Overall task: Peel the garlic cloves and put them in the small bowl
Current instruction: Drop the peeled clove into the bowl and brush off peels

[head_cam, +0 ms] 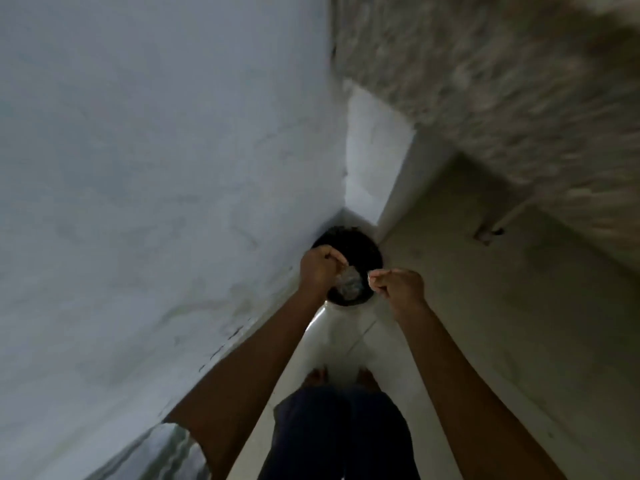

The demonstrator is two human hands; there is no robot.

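Below, round black bin (363,245), pinched pale scrap (370,279)

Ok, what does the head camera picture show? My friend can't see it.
A person's left hand and right hand are held over a round black container on the floor by a pale wall. The right hand pinches a small pale bit; the left hand is curled, its contents too blurred to tell. Below are dark trousers and bare feet.

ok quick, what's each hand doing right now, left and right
Left hand: fingers curled above the black round container; cannot tell if it holds anything.
Right hand: pinching a small pale piece, too blurred to identify.
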